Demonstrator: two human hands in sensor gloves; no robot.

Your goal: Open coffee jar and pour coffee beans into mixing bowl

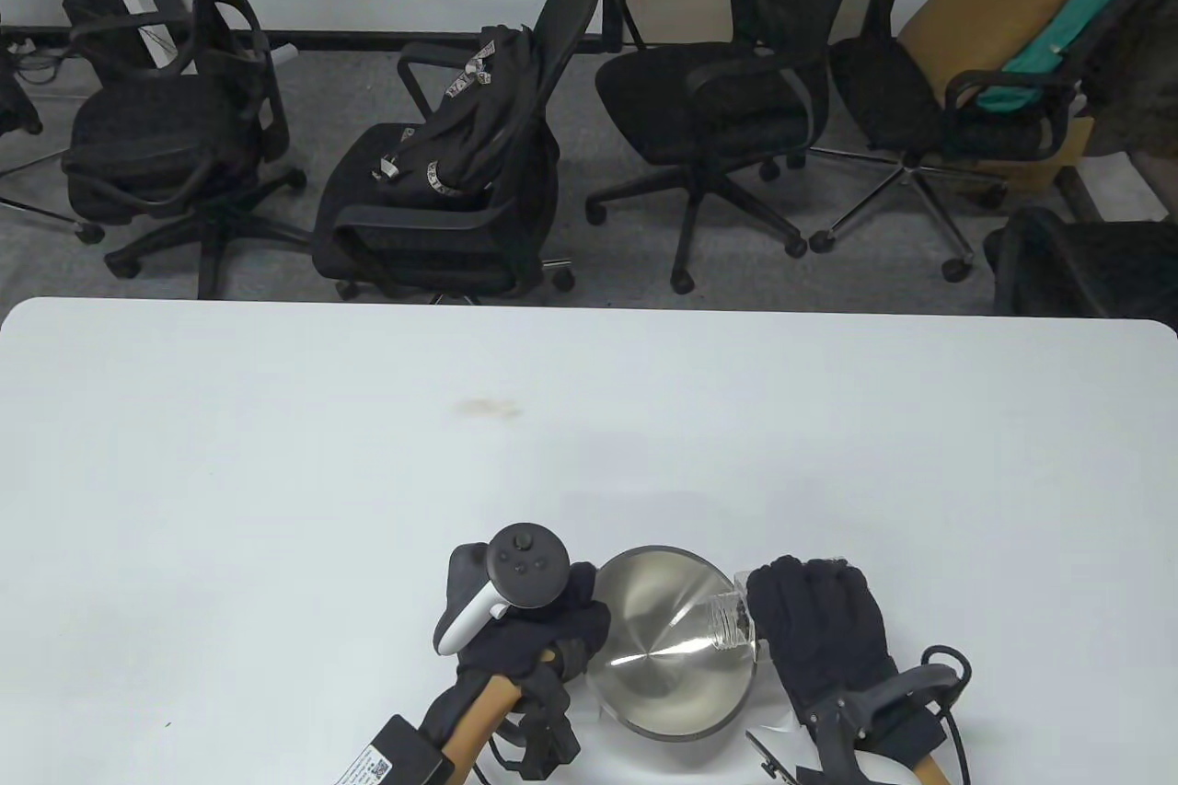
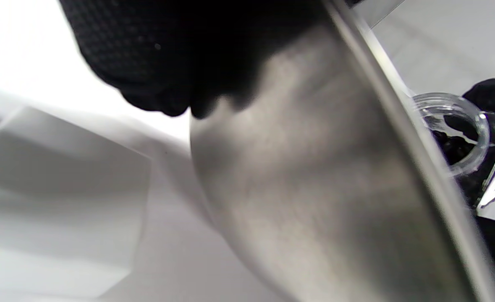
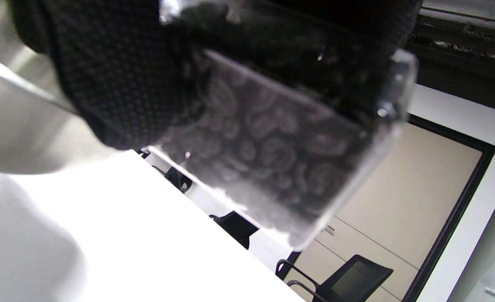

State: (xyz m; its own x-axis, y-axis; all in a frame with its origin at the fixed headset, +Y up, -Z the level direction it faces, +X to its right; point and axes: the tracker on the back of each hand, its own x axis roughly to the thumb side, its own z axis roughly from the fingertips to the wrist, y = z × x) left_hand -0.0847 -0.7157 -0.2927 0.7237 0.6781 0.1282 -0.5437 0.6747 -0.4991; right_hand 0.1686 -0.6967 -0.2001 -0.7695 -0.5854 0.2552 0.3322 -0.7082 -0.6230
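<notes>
While my left hand curls its fingers against the near-left wall of the mixing bowl to steady it, the bowl sits between my two hands, its polished inside holding no beans that I can see. To its right, my right hand grips the open coffee jar, tipped with its long axis running from my palm toward the bowl and its mouth just over the right rim, beans still inside. No brand, label or legible writing shows on jar or bowl.
</notes>
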